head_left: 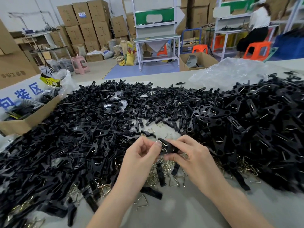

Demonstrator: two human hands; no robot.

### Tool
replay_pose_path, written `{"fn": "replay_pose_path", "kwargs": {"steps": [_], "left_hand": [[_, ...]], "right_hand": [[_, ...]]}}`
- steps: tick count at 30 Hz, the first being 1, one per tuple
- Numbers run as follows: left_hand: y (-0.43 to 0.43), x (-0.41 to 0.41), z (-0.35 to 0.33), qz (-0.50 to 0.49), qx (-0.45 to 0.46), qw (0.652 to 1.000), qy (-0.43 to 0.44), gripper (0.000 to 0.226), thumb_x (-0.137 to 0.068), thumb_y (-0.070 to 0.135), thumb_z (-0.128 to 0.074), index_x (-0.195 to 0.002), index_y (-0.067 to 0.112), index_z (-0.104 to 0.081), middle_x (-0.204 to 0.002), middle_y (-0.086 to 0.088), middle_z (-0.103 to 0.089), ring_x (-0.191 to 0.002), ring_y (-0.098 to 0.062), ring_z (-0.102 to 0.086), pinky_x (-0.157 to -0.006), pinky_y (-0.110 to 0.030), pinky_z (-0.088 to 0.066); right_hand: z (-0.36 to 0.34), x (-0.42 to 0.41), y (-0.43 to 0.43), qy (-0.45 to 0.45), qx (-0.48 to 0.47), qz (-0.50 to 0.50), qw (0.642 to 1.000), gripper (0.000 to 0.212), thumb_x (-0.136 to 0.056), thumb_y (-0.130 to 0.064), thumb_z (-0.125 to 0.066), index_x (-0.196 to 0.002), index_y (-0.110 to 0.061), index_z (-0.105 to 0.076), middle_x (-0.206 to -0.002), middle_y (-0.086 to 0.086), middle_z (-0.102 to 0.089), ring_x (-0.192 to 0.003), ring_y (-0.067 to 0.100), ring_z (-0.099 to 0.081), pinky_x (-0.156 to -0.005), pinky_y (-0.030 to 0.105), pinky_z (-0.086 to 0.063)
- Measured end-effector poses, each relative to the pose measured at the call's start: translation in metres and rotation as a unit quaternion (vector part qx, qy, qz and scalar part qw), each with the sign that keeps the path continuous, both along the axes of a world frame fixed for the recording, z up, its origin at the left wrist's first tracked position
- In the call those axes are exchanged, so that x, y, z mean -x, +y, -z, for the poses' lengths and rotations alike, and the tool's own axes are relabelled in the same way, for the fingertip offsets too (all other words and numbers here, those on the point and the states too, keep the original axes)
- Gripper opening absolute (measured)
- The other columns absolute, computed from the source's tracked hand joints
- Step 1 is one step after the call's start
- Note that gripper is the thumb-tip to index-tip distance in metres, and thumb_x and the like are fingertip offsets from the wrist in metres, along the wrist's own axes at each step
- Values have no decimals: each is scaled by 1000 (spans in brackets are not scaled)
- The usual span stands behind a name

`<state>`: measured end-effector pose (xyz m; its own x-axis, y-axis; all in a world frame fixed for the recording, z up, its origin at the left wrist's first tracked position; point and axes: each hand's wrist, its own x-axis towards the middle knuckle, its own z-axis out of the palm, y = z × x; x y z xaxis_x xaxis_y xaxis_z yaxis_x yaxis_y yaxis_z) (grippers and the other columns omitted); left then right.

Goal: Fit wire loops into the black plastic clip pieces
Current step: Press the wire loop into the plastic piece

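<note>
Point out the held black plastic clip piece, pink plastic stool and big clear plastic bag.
Black plastic clip piece (pixel 169 148): head view, middle.
Pink plastic stool (pixel 78 59): head view, seat.
Big clear plastic bag (pixel 230 71): head view, middle.

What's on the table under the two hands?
Loose wire loops and black clip pieces on the grey table. Directly beneath the left hand and right hand is hidden.

Counts: left hand (pixel 141 155) + right hand (pixel 192 156) = 2; 1 clip piece (pixel 170 147), 1 wire loop (pixel 162 143) held.
Loose clips (pixel 82 129) and loose loops (pixel 167 167): too many to count; 1 pink stool (pixel 79 63); 1 person (pixel 258 25).
</note>
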<state>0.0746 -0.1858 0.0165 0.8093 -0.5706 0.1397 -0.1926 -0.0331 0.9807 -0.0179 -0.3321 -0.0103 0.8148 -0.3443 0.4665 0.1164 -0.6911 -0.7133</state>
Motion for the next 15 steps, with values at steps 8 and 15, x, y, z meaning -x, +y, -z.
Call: {"fn": "replay_pose_path", "kwargs": {"steps": [8,15], "left_hand": [[0,-1,4,-30,16,999,6,25,-93,25,-68,-68,27,-61,-67,3,-60,-66,-13,-53,-62,-20,-46],[2,-2,2,63,-11,995,75,23,-91,29,-70,-69,26,-61,-72,-3,-66,-69,-14,-61,-70,-27,-54]], "right_hand": [[-4,2,4,-13,41,16,999,46,-85,-48,-61,-125,-29,-70,-99,-19,-59,-87,0,-62,-81,10,-45],[-4,5,1,-16,56,22,998,40,-87,-42,-62,-123,-28,-71,-97,-21,-57,-85,1,-61,-79,14,-47]]}}
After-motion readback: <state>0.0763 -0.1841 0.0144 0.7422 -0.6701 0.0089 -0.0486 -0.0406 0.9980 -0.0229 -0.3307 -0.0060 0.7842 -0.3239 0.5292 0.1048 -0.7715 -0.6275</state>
